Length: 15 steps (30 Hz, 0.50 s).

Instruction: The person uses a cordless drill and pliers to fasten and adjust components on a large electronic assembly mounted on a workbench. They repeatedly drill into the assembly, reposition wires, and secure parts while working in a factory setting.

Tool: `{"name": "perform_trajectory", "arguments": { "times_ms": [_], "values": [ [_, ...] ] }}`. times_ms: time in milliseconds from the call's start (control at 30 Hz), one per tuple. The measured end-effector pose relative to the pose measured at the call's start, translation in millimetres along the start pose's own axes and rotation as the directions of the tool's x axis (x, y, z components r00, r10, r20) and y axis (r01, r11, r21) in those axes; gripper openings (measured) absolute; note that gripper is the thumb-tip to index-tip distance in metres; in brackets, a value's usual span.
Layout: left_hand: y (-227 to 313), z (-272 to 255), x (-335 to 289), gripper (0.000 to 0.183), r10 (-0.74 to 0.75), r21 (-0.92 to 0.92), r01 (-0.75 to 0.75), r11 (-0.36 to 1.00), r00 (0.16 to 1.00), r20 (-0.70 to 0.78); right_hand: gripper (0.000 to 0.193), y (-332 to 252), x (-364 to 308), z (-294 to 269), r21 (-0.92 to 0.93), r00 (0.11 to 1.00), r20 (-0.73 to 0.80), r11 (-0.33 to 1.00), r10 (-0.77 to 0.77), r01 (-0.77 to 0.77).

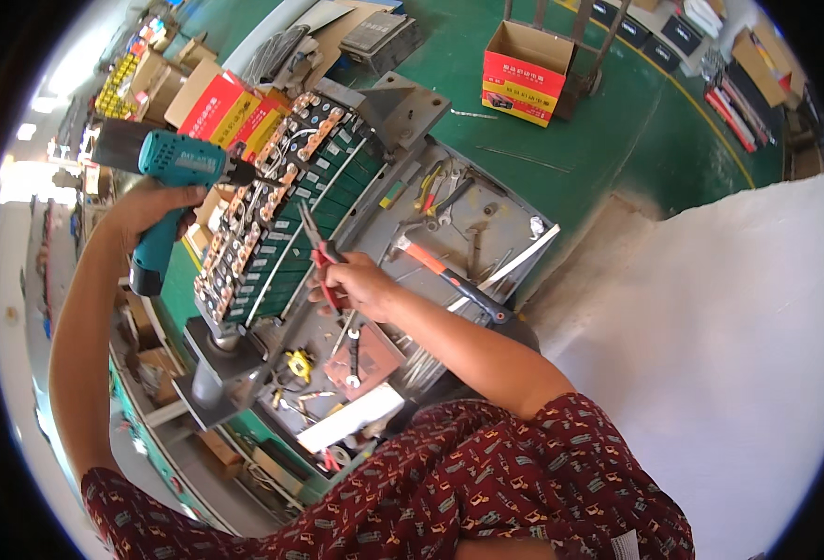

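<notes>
A teal cordless drill (pixel 180 159) is gripped by its handle in my left hand (pixel 144 207). Its tip reaches toward the copper-coloured connectors (pixel 279 187) on top of a long battery pack (pixel 337 177) with green cells; contact is hard to make out. My right hand (pixel 363 286) is closed round red-handled long-nose pliers (pixel 323 252), their jaws pointing up in front of the pack's near side. Thin metal rods run along that side of the pack, which rests tilted on a grey metal stand (pixel 214 383).
Right of the pack, a grey workbench tray (pixel 514 210) bears a hammer (pixel 454 280), wrenches (pixel 354 359), a yellow tape measure (pixel 299 365) and loose rods. Red-and-yellow cartons stand behind the pack (pixel 208 107) and on the green floor (pixel 527 79). A white surface (pixel 711 308) lies at right.
</notes>
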State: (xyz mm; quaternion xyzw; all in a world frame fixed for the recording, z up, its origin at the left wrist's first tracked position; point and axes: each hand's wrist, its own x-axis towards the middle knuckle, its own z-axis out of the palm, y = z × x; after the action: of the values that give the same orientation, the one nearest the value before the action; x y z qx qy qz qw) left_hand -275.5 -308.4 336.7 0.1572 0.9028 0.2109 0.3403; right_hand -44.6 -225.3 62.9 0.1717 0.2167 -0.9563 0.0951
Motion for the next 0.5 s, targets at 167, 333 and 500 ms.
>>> {"name": "perform_trajectory", "arguments": {
  "times_ms": [167,333,500],
  "values": [
    [-12.4,8.4,-28.4,0.034,0.122,-0.12,-0.122,0.985,0.992,-0.014,0.043,-36.3,-90.3,-94.6,-0.229,0.993,-0.099,0.973,-0.058,0.034],
    [-65.9,113.2,-55.4,0.035,0.42,-0.055,-0.424,0.904,0.905,-0.067,0.035,-95.8,-167.3,-188.8,-0.345,0.866,-0.468,0.938,-0.178,0.007],
    [-65.2,288.6,-25.3,0.056,0.225,-0.078,-0.213,0.974,0.953,0.202,0.017,-173.1,-187.9,-263.2,-0.468,0.829,-0.527,0.878,-0.188,-0.099]
  ]
}}
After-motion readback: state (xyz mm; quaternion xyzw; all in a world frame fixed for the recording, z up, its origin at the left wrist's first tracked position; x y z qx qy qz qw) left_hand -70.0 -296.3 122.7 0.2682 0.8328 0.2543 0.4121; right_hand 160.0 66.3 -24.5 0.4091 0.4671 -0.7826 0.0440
